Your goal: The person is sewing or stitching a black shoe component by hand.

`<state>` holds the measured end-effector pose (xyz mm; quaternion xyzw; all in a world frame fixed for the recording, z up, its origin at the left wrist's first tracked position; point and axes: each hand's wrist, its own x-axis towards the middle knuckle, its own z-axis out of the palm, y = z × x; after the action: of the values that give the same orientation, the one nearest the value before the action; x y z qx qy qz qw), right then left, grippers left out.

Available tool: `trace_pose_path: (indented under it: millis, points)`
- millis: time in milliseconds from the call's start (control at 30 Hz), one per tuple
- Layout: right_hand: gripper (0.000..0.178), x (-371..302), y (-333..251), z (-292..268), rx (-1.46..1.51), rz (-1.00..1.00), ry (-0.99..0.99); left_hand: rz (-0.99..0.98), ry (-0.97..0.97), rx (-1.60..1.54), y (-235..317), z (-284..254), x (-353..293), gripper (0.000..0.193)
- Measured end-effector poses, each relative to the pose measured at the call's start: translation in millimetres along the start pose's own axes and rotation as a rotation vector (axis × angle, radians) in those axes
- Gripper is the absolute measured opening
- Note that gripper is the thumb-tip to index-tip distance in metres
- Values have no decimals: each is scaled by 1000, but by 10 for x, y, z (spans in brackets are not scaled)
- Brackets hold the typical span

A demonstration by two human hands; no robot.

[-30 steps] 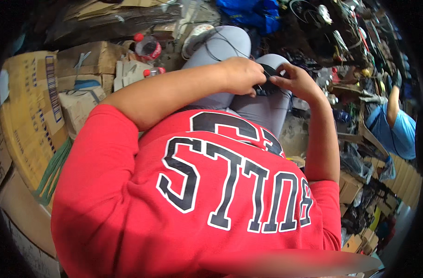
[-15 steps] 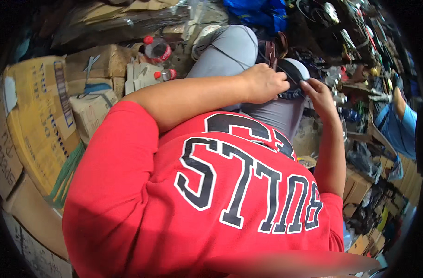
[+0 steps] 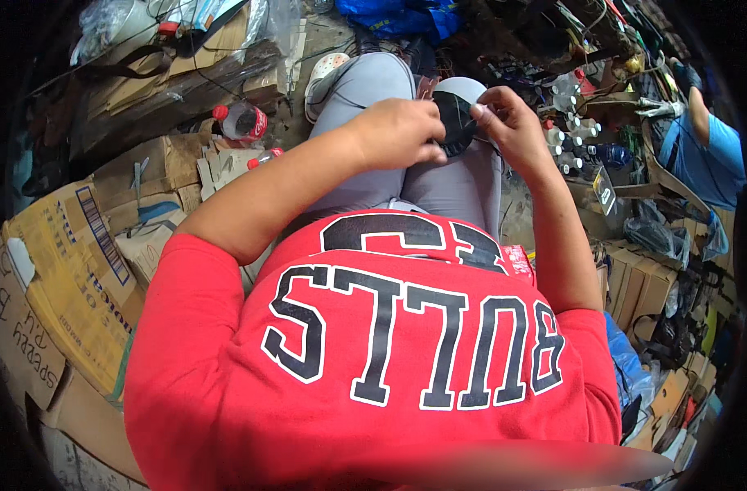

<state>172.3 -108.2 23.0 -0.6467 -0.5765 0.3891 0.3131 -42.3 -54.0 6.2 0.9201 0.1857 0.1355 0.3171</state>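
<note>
Around the black piece, your left hand sits at nine o'clock, your right hand at two; whether either grip holds it, I cannot tell

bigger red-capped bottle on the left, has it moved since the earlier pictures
No: the bigger red-capped bottle lies just to the right of the brown cardboard box, as before; only the camera's view has shifted.

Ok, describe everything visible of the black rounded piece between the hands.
The black rounded piece looks flat and dull; its material can't be told. It sits over the right knee of the grey fabric trousers. The bare left grip overlaps its left edge; the bare right grip seems to touch its right edge.
</note>
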Motion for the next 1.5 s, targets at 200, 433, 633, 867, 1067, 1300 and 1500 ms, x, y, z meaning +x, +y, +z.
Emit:
trace_pose_path:
  millis: [200, 433, 633, 867, 1067, 1300, 1500]
  points:
    - [29, -79, -196, -70, -55, 215, -332, -30, 123, -157, -181, -78, 422, 21]
    - [23, -450, -209, -328, -198, 167, -317, -100, -154, -294, -220, -23, 696, 24]
    - [12, -604, -265, -386, 78, 13, -30, -116, -297, -716, -512, -14, 703, 21]
    - [18, -411, -174, -151, -320, -32, -19, -198, -377, -757, -456, -108, 705, 26]
    - [17, -338, -278, -144, -341, -7, -64, -254, -387, -737, -441, -132, 687, 29]
    - [18, -369, -149, -25, -342, -33, -26, -283, -396, -764, -461, -108, 728, 31]
    - [18, -402, -119, 1, -427, -99, 77, -371, -434, -744, -393, -149, 780, 27]
